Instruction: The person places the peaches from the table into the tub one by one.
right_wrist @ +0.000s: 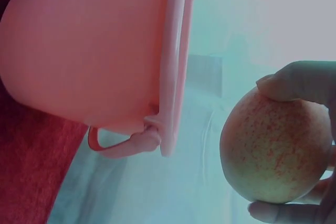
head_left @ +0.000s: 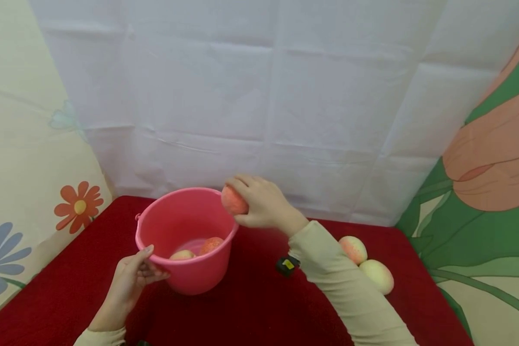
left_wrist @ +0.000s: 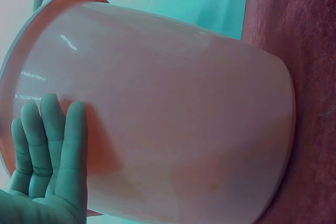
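Note:
A pink bucket (head_left: 186,278) stands upright on the red cloth, with two peaches inside, one pale (head_left: 182,254) and one redder (head_left: 211,245). My left hand (head_left: 131,278) grips the bucket's near left rim, thumb over the edge and fingers against the outer wall, as the left wrist view also shows. In my right hand (head_left: 264,202) is a reddish peach (head_left: 234,201), pinched between thumb and fingers at the bucket's right rim. The right wrist view shows this peach (right_wrist: 275,145) raised above rim level, apart from the bucket.
Two more peaches, one red and yellow (head_left: 353,249) and one pale (head_left: 378,276), lie on the red cloth (head_left: 259,312) beyond my right forearm. The bucket's handle (right_wrist: 123,148) hangs along its side. A white sheet (head_left: 259,96) closes off the back, with flower-printed panels on both sides.

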